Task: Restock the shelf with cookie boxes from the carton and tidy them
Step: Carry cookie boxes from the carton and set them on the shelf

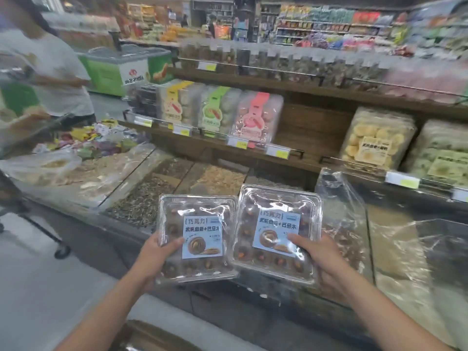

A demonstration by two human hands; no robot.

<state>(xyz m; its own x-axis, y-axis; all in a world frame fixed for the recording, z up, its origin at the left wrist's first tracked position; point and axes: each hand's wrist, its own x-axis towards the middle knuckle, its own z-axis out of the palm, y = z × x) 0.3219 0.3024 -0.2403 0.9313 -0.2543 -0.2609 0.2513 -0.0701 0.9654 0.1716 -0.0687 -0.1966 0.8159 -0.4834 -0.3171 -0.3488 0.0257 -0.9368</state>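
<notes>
I hold two clear plastic boxes of chocolate cookies, each with a pale blue label, side by side in front of me. My left hand (154, 252) grips the left cookie box (197, 236) at its left edge, thumb on the lid. My right hand (319, 259) grips the right cookie box (277, 231) at its right edge, thumb on the label. Both boxes hover above the bulk bins, below the wooden shelf (291, 158). On that shelf there is a bare gap (311, 130) between the pink boxes (255, 117) and the yellow cookie boxes (374, 138). A carton edge (149, 335) shows at the bottom.
Bulk bins of seeds and nuts (152, 196) under clear covers run along the counter front. A plastic bag (342, 198) stands by the right box. A person in a white shirt (50, 72) stands at the left beside a candy heap. Upper shelves hold more packs.
</notes>
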